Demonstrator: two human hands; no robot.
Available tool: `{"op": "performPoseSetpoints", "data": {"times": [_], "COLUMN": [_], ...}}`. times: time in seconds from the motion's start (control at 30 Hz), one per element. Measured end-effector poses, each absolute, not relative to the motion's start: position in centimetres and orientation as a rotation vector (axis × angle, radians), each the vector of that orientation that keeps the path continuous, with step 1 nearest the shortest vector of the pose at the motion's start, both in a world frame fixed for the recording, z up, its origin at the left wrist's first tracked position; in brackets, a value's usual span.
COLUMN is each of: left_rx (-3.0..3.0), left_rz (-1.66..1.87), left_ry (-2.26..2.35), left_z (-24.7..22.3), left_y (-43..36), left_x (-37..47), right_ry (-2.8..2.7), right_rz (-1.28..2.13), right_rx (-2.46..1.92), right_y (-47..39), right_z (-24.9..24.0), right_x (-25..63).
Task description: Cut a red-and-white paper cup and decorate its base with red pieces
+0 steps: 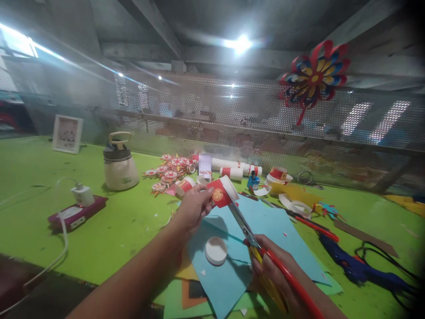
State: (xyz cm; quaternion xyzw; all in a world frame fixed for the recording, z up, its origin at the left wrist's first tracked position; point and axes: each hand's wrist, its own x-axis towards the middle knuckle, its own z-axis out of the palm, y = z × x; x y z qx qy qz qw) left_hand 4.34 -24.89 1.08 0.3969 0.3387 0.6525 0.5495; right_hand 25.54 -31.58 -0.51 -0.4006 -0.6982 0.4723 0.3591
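Note:
My left hand [195, 204] is closed around a red and white paper cup [222, 191] with a gold emblem, its white rim tilted up to the right. In my right hand [274, 266] is a pair of scissors [244, 228] with one red and one yellow handle. The blades reach up to the cup's side near the rim; whether they have cut into it I cannot tell. Below the cup, a white round cup base [216, 250] lies on light blue paper sheets [229, 283].
A blue glue gun [355, 261] with a black cable lies at the right. A bottle [119, 164] and a purple power strip [78, 212] stand left. Behind are paper crafts [171, 170], a phone [205, 166], more cups [231, 173] and a small blue bottle [253, 181].

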Motion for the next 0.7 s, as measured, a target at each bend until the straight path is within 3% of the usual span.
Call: {"op": "performPoseSetpoints", "data": {"times": [0.2, 0.33, 0.7], "left_rx": [0.935, 0.938, 0.969], "left_rz": [1.565, 1.576, 1.598], "left_ry": [0.813, 0.832, 0.877], "left_z": [1.2, 1.1, 0.8], "left_y": [-25.3, -25.3, -25.1], "left_x": [4.8, 5.0, 4.8], "right_ry": [-1.755, -1.815, -1.823], "right_rz": [1.369, 1.265, 1.071], "right_rx": [-0.919, -0.979, -1.105], "right_y": [-30.6, -30.1, -31.5], "right_z": [-3.0, -4.2, -2.1], "right_x": [25.3, 25.7, 24.6]}}
